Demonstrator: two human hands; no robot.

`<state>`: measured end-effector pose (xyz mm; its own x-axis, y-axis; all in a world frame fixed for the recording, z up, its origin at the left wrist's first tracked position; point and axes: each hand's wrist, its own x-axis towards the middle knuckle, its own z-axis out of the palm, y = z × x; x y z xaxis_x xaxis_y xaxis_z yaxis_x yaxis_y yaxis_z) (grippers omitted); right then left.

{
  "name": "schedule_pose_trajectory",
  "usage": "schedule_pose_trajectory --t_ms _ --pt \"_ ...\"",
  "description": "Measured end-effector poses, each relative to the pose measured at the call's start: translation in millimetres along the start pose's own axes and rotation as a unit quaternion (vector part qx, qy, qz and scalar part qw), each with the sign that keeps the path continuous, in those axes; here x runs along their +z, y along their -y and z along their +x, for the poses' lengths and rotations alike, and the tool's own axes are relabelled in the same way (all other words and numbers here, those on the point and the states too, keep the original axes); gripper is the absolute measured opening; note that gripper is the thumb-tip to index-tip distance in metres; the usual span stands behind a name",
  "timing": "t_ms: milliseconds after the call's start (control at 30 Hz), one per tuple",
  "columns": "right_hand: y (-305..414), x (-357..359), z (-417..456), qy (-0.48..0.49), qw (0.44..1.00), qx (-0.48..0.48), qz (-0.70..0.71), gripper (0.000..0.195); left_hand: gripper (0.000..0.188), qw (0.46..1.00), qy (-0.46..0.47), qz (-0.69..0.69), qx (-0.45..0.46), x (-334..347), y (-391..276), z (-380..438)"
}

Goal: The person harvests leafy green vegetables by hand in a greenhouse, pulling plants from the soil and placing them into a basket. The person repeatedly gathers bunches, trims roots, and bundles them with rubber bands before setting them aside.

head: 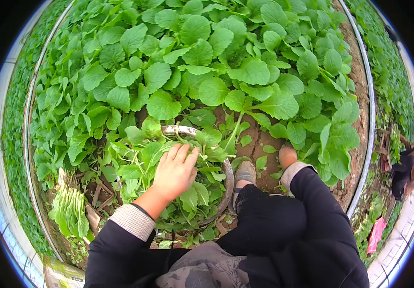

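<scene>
My left hand (176, 172) lies flat, palm down and fingers slightly apart, on a heap of loose green leaves (149, 154). The heap fills and spills over a round basin with a worn, pale rim (229, 183). At the right, my right hand (287, 156) reaches down to the soil at the foot of leafy green plants (331, 151). Its fingers are hidden by leaves and by the angle, so what they hold cannot be told. A long-stemmed leafy plant (236, 126) leans between the basin and the bed of plants.
A bundle of pulled greens with roots (71, 208) lies at the left. Dense leafy plants (196, 54) stand ahead. Metal pipes (368, 82) curve along both sides. My shoe (245, 172) rests on soil beside the basin. A pink packet (376, 234) lies far right.
</scene>
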<state>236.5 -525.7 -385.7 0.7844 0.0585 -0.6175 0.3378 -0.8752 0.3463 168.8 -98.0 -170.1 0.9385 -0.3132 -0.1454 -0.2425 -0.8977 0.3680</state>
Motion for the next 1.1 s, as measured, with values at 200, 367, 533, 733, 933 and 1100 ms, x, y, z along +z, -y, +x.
schedule_pose_trajectory --t_ms 200,367,533,733,933,1100 --pt "0 12 -7 -0.091 0.994 0.001 -0.061 0.026 0.062 0.98 0.09 0.171 -0.038 35 38 64" --pt "-2 -7 -12 0.01 0.996 0.074 -0.054 0.029 0.014 0.987 0.011 0.16 -0.026 36 52 87" --pt "-4 -9 -19 0.095 0.991 0.087 -0.018 0.033 0.014 0.975 -0.065 0.176 -0.122 32 65 99" --pt "17 -47 -55 0.152 0.985 0.063 0.044 0.032 0.053 0.962 -0.096 0.151 -0.207 19 48 64" --pt "15 -68 -98 0.101 0.971 0.017 0.218 0.039 0.073 0.976 -0.026 0.13 -0.175 -37 14 6" --pt "15 -139 -105 -0.162 0.909 -0.015 0.384 0.045 0.072 0.986 -0.081 0.103 -0.106 -119 -34 -53"
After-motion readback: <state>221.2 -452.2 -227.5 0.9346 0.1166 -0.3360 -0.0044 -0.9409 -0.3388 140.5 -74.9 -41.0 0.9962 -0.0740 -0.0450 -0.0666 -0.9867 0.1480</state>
